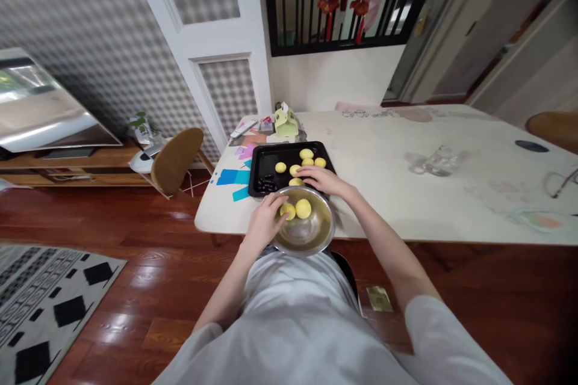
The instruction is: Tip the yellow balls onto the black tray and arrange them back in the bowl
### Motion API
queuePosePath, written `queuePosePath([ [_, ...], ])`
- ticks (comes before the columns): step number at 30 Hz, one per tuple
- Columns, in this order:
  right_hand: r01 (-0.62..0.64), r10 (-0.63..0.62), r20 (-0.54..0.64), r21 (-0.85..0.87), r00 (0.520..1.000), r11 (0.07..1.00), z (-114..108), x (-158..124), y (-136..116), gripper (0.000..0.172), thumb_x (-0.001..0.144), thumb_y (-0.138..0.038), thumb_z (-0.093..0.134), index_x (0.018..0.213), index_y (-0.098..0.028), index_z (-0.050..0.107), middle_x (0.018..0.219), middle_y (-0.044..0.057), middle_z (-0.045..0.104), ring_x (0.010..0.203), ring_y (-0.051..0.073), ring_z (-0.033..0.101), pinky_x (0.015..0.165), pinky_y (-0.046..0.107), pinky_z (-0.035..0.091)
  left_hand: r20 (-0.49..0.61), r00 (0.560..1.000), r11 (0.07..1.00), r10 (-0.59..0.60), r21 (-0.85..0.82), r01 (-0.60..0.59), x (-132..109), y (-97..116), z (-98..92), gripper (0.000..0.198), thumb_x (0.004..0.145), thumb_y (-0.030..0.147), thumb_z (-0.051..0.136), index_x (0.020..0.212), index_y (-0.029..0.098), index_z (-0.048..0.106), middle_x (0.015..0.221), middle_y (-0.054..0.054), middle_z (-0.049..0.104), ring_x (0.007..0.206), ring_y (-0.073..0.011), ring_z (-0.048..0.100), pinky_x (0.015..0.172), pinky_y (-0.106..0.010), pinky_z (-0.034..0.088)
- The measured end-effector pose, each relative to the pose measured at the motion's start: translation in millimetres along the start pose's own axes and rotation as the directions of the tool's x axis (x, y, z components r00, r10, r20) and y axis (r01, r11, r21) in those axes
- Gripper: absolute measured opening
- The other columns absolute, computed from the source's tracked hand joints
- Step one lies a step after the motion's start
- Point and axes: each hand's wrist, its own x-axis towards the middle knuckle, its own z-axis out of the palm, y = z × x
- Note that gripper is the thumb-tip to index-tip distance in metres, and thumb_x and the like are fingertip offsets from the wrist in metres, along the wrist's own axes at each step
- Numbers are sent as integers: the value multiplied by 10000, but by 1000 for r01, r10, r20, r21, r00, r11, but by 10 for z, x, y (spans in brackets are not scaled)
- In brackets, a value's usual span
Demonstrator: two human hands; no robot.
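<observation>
A steel bowl (311, 234) sits at the table's near edge, in front of my body. My left hand (265, 219) reaches over its left rim, fingers curled round a yellow dough ball (288, 211). Another yellow dough ball (303, 209) lies beside it in the bowl. Behind the bowl is a black baking tray (266, 154) with several yellow balls on it. My right hand (323, 179) is over the tray, its fingertips on one yellow ball (294, 170); whether it grips this ball is hard to see. Small dark pieces (265, 183) lie in the tray's near left corner.
The long white table (383, 192) extends right, with a clear glass (440, 162) on it. A green tissue box (286, 122) and a white remote (244, 128) stand behind the tray. A wooden chair (177, 159) is at the left. A gold packet (379, 299) lies on the floor.
</observation>
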Motion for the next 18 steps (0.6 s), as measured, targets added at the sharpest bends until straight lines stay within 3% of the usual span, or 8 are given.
queuePosePath([
  [5, 75, -100, 286, 97, 953, 992, 31, 331, 220, 532, 909, -49, 583, 1360, -293, 726, 1524, 50, 635, 1443, 227, 559, 1231, 422, 438, 4, 1000, 1000, -10, -5, 10, -7, -19, 10, 378, 919, 160, 735, 1278, 235, 647, 1322, -97, 667, 1237, -301, 663, 1045, -473, 593],
  [10, 75, -135, 404, 162, 905, 984, 17, 411, 257, 557, 859, -29, 619, 1369, -231, 718, 1489, 87, 665, 1400, 231, 601, 1210, 392, 454, 4, 1000, 1000, -10, -14, 10, -9, -21, 19, 364, 921, 164, 729, 1268, 243, 653, 1322, -89, 667, 1231, -293, 663, 1040, -461, 593],
  [14, 44, -73, 308, 100, 949, 994, -18, 320, 212, 421, 866, -102, 657, 1271, -184, 739, 1314, 109, 747, 1228, 251, 695, 1095, 406, 536, 16, 1000, 1000, -7, -13, 7, -16, -10, 26, 340, 940, 180, 709, 1271, 235, 658, 1327, -96, 666, 1226, -294, 664, 1027, -462, 599],
  [18, 50, -51, 55, 18, 997, 999, -103, 121, 137, 404, 865, -181, 698, 1268, -198, 697, 1282, 107, 728, 1204, 272, 677, 1059, 456, 550, 19, 1000, 1000, 2, -18, -2, -27, -8, 31, 324, 954, 197, 701, 1273, 229, 657, 1339, -103, 665, 1229, -299, 660, 1043, -478, 593],
])
